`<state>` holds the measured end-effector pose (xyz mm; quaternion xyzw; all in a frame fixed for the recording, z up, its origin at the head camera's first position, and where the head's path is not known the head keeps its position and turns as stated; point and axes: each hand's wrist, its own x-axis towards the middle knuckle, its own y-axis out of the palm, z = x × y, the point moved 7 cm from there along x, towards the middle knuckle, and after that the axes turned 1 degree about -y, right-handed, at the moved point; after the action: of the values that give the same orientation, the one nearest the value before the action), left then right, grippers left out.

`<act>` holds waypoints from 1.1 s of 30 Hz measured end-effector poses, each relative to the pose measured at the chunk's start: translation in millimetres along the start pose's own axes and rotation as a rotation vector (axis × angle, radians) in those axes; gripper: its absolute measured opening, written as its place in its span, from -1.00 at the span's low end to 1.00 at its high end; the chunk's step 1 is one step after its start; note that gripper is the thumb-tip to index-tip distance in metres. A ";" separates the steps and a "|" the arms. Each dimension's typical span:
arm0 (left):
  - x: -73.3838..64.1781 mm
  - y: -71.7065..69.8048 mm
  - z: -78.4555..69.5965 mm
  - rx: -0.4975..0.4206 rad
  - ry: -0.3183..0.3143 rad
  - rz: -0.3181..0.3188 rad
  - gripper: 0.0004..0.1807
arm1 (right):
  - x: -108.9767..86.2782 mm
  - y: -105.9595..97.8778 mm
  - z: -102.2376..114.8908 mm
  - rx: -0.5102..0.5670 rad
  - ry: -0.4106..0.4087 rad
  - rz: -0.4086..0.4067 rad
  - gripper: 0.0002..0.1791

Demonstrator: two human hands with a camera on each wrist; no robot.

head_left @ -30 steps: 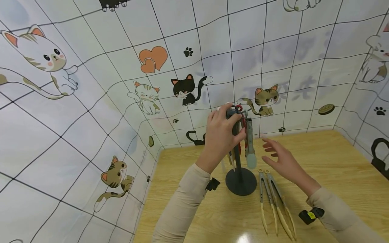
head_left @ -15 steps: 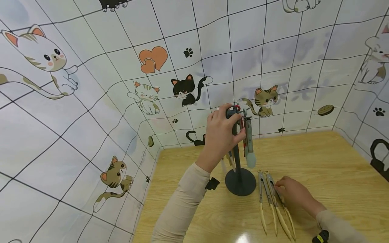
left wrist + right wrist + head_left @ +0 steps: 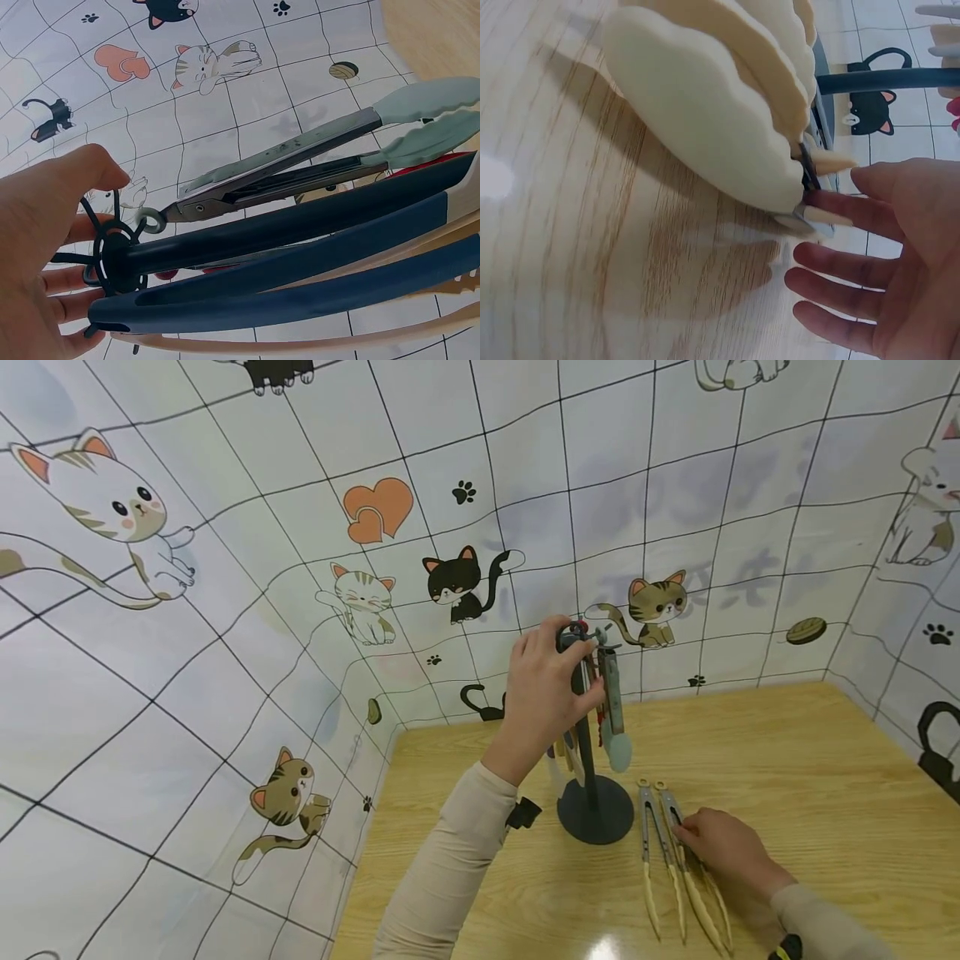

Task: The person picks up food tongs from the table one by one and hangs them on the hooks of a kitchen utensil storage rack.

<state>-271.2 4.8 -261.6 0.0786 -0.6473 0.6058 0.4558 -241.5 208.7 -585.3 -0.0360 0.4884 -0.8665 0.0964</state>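
My left hand [image 3: 543,693] grips the hooked top of a dark utensil stand [image 3: 587,752]. From its hooks hang metal tongs with pale green tips [image 3: 618,752], navy-armed tongs [image 3: 300,289] and some red and beige utensils, partly hidden by the hand. Two metal tongs with cream scalloped tips lie on the table right of the stand's round base. On the right-hand tongs [image 3: 697,893], my right hand [image 3: 723,843] pinches the metal arm between thumb and index finger; its other fingers extend beside them. The left-hand tongs [image 3: 651,885] lie alongside, untouched.
The wood-grain table [image 3: 810,760] runs back to a white gridded wall covering [image 3: 525,460] printed with cats. This covering also rises along the left and right sides. A small black object [image 3: 523,813] shows beside my left sleeve.
My right hand has come down from beside the stand to the right-hand tongs and taken hold of them. My left hand stays on the stand's top; the hanging utensils have turned slightly.
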 end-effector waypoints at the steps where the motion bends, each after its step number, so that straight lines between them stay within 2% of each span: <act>1: 0.1 0.1 -0.4 0.002 0.003 0.001 -0.56 | -0.7 0.0 0.1 -0.010 -0.005 -0.012 -0.63; 7: 0.6 0.6 -2.2 0.023 0.009 0.006 -0.54 | -2.2 1.0 -4.5 -0.047 0.032 -0.059 -0.61; 14: 2.1 -0.7 -2.2 0.017 0.013 0.019 -0.53 | -2.2 2.1 -11.6 0.036 0.122 -0.028 -0.60; 22: -0.2 -4.2 -3.2 -0.019 0.015 0.007 -0.55 | -2.8 -3.2 -20.0 0.141 0.125 -0.006 -0.81; 24: -1.1 -4.6 -2.9 -0.034 0.011 0.001 -0.57 | -4.4 -9.7 -19.8 0.157 0.119 -0.016 -0.73; 29: -0.9 -7.0 -2.2 -0.014 0.019 -0.017 -0.60 | 0.0 -41.0 -7.2 0.183 0.065 -0.079 -0.34; 33: -0.9 -8.2 -1.3 0.008 0.025 -0.021 -0.64 | 8.4 -74.0 11.5 0.197 -0.006 -0.150 -0.23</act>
<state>-264.7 3.5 -256.5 0.0798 -0.6384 0.6044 0.4699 -257.6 234.7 -516.4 -0.0651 0.3965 -0.9150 0.0359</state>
